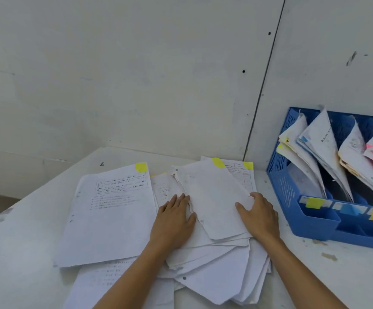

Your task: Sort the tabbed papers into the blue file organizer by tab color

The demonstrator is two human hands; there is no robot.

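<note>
The left hand (174,221) lies flat and open, palm down, fingers spread on the left edge of a blank white sheet with a yellow tab at its top corner (212,197); the right hand (259,214) rests on that sheet's right edge, fingers loosely curled over it and thumb on its face, though whether it pinches the paper I cannot tell. The sheet tops a loose, fanned pile of white papers (214,264) on the white table (14,253); behind it a printed form with a yellow tab (246,175) peeks out; to the left lies a printed page with a yellow tab at its upper right corner (114,210), overlapping the pile. Well to the right stands the blue plastic file organizer (285,186), against the white wall (136,74); its slots hold leaning papers tabbed yellow, blue, orange and pink; yellow, blue and orange labels mark its front.
</note>
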